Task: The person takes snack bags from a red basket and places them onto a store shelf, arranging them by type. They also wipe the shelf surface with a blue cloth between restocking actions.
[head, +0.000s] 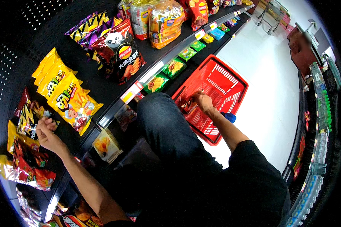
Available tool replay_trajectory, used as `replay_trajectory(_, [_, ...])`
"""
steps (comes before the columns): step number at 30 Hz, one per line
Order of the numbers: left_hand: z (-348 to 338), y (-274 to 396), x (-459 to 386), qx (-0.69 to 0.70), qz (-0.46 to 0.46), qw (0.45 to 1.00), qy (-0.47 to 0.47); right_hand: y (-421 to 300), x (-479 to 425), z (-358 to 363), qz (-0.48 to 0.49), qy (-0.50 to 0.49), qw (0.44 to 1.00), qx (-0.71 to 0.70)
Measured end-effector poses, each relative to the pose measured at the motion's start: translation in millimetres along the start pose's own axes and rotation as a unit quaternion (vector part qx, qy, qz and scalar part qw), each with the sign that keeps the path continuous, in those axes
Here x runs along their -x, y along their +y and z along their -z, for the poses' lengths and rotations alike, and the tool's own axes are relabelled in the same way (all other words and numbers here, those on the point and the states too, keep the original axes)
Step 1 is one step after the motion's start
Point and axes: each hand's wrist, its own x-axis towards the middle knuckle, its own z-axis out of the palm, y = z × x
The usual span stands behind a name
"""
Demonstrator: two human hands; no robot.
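Observation:
My left hand is at the shelf with its fingers curled, in front of a black and gold chip bag. Whether the fingers grip that bag cannot be made out. Lower down, my right hand reaches into a red plastic shopping basket on the floor. Its fingers are closed on the top of a shiny dark red snack bag, partly covered by my knee. A dark blue object shows beside my right forearm at the basket. Yellow chip bags lean in a row right of my left hand.
The black shelf holds Lay's bags and orange multipacks. Its price-tag rail runs between my arms. Green packets lie on the lower shelf. Bottles line the right side; a shopping cart stands far off.

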Motion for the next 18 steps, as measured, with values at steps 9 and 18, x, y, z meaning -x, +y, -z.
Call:
replay_trajectory(9, [-4.1, 9.3, 7.0, 0.023, 0.003, 0.999, -0.023, 4.7, 28.5, 74.7, 0.001, 0.089, 0.995, -0.048])
replay_trajectory(18, [-34.8, 49.4, 36.4, 0.025, -0.005, 0.995, -0.093, -39.3, 60.4, 221.6, -0.029, 0.291, 0.932, -0.212])
